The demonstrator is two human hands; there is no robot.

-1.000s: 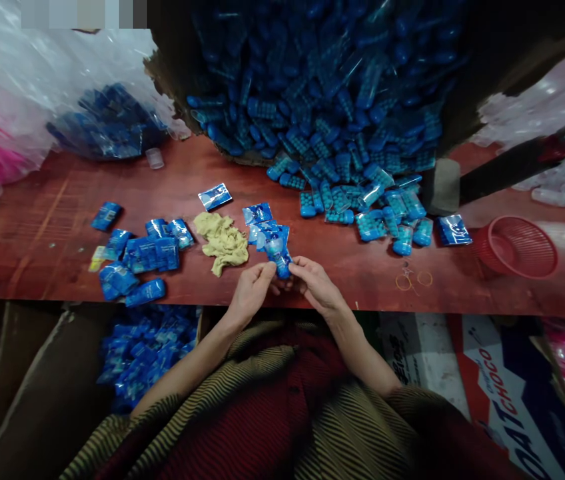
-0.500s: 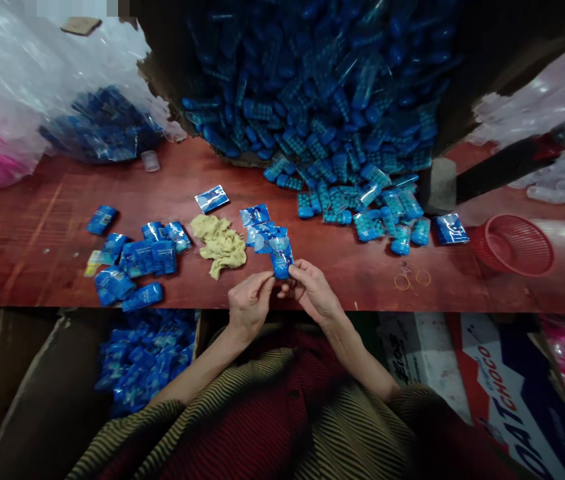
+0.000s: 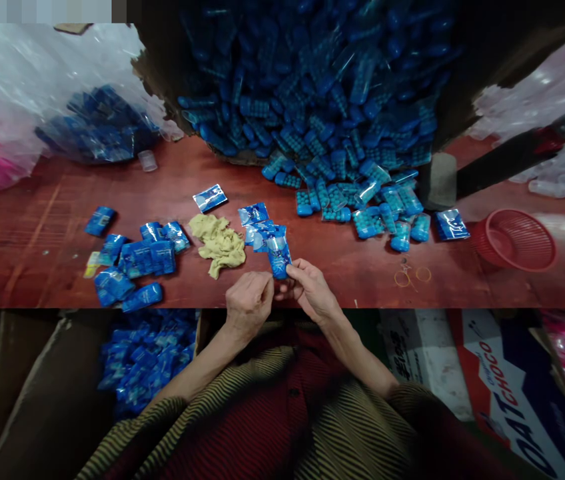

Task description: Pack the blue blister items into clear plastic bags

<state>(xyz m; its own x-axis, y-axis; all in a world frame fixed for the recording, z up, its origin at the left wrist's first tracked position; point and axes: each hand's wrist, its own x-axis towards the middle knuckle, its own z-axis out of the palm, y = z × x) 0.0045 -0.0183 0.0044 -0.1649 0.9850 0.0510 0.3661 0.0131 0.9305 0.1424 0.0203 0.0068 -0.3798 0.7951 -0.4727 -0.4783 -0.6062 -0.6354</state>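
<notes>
My right hand [image 3: 315, 290] pinches the lower end of a small glossy blue plastic sleeve [image 3: 279, 251] between thumb and fingers, just above the table's front edge. My left hand [image 3: 249, 300] is closed beside the sleeve's lower left corner; whatever its curled fingers hold, if anything, is hidden. Beyond the sleeve lie a few flat blue sleeves [image 3: 253, 214], partly overlapping. A crumpled yellow-green cloth [image 3: 217, 243] rests to their left. Farther left is a loose group of blue wrapped packs [image 3: 135, 259].
Clear-and-blue bottles of round pellets [image 3: 332, 140] spill from a dark carton at the back. On the right are a red plastic basket [image 3: 515, 241], a hammer [image 3: 502, 163], rubber bands [image 3: 412, 277] and a stack of blue sleeves [image 3: 452, 225]. More blue packs [image 3: 145, 360] fill a box below the table.
My left fingers have curled in and shifted slightly left, away from the sleeve's lower edge. My right hand still holds the sleeve in nearly the same place.
</notes>
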